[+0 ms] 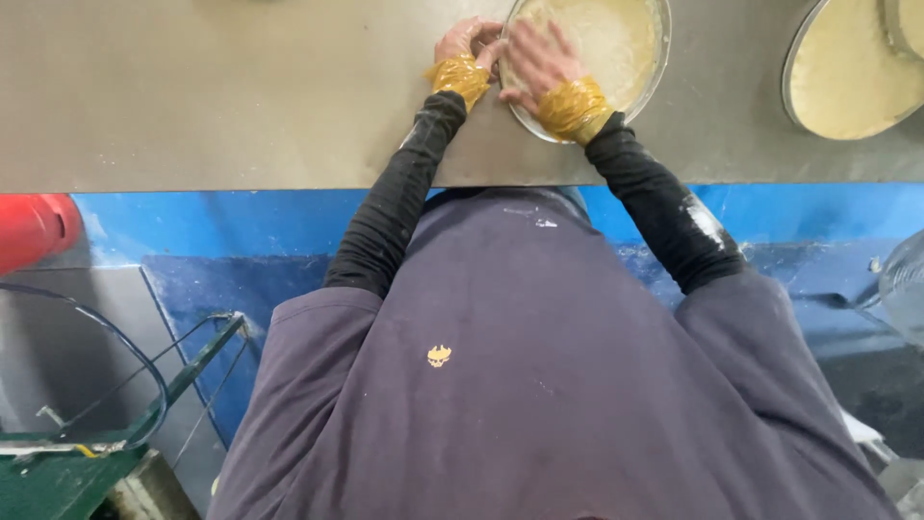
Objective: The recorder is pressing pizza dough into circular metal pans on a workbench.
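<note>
Dough pan (616, 58) on steel worktable (241, 96)

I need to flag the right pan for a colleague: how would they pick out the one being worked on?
On the grey steel table, find the round metal pan of pale dough at its near edge. Unlike the second pan to the right, the right hand presses into it and the left hand touches its rim.

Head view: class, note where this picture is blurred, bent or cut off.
Head view: the right hand is smeared by motion over the round pan; the left hand is sharper; the steel table edge bows from wide-angle distortion; the second pan is cropped.
</note>
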